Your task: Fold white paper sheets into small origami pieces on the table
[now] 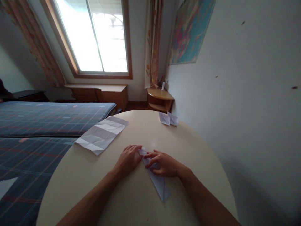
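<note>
A folded strip of white paper lies slanted on the round cream table, with a pointed end toward me. My left hand is at its far end, the paper's edge between thumb and fingertips. Across the middle of the strip rests my right hand, its fingers spread apart and touching the paper from above. Part of the strip is hidden under those fingers.
A creased sheet of paper lies at the table's left edge. Two small folded paper pieces stand at the far right. A bed with plaid covers is to the left, a wall to the right. Another paper lies on the bed.
</note>
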`<action>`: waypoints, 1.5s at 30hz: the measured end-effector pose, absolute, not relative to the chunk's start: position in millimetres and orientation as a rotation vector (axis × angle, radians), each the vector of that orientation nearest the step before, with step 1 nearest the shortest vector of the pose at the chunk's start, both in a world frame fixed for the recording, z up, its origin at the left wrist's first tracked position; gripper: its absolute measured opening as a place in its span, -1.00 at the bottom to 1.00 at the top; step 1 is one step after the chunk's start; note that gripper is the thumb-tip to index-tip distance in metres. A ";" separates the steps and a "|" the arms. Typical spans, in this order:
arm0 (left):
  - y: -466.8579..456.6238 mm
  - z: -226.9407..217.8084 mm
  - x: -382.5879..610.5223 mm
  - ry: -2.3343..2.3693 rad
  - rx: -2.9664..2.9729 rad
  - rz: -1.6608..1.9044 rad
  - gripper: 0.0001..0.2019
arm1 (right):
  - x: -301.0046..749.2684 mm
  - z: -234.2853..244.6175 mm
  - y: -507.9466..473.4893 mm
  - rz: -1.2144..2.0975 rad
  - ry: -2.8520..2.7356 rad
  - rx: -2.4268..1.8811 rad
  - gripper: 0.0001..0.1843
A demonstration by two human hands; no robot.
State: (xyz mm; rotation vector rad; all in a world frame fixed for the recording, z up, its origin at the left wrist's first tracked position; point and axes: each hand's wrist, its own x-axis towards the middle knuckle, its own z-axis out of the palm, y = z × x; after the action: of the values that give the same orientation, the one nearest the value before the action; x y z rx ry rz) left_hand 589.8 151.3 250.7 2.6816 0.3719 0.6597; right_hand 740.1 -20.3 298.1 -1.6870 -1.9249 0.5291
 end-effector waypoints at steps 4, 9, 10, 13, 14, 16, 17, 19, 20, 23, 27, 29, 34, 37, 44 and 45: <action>149.9 244.4 592.0 0.398 2.651 0.666 -0.68 | 740.2 296.7 -19.7 0.493 -1.935 -1.678 -0.61; 150.0 240.8 592.3 0.425 2.651 0.681 -0.65 | 742.2 284.2 -14.8 0.318 -1.798 -1.817 -0.57; 150.1 240.7 592.1 0.429 2.649 0.683 -0.64 | 742.8 281.8 -13.6 0.278 -1.764 -1.853 -0.51; 150.0 241.2 591.7 0.433 2.649 0.685 -0.64 | 742.8 278.7 -10.8 0.221 -1.711 -1.898 -0.46; 149.8 241.3 591.7 0.433 2.650 0.682 -0.64 | 742.0 278.9 -10.1 0.226 -1.704 -1.894 -0.47; 149.6 241.2 591.7 0.427 2.653 0.672 -0.64 | 739.3 279.8 -9.0 0.240 -1.678 -1.884 -0.48; 149.6 240.9 591.7 0.424 2.653 0.669 -0.64 | 737.7 280.1 -8.5 0.247 -1.659 -1.883 -0.47; 149.9 239.8 591.8 0.412 2.651 0.668 -0.64 | 734.8 279.2 -7.4 0.265 -1.625 -1.880 -0.41; 150.3 239.0 591.8 0.406 2.650 0.670 -0.64 | 733.7 278.1 -6.7 0.273 -1.609 -1.876 -0.37; 151.7 236.5 592.1 0.390 2.647 0.684 -0.65 | 732.5 273.3 -4.8 0.301 -1.560 -1.858 -0.29; 152.7 235.9 592.3 0.381 2.640 0.694 -0.64 | 733.7 268.5 -3.0 0.352 -1.510 -1.796 -0.23; 152.3 237.4 592.1 0.394 2.626 0.683 -0.65 | 734.0 267.7 -2.7 0.358 -1.509 -1.768 -0.22; 150.8 241.5 591.8 0.384 2.601 0.673 -0.66 | 733.7 269.0 -3.2 0.347 -1.547 -1.791 -0.29; 151.0 243.3 592.4 0.323 2.621 0.683 -0.73 | 733.9 269.8 -3.6 0.323 -1.597 -1.785 -0.33; 149.7 250.6 590.7 0.203 2.701 0.653 -0.85 | 735.5 271.3 -5.3 0.265 -1.662 -1.807 -0.41; 149.0 251.7 590.1 0.198 2.714 0.648 -0.84 | 736.6 272.1 -6.2 0.258 -1.669 -1.820 -0.42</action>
State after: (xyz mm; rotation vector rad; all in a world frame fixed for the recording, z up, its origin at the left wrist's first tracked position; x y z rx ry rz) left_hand 590.1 149.0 251.7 2.7139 0.1984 0.6481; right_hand 736.6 -6.2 272.1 -1.8195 -1.6691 0.2583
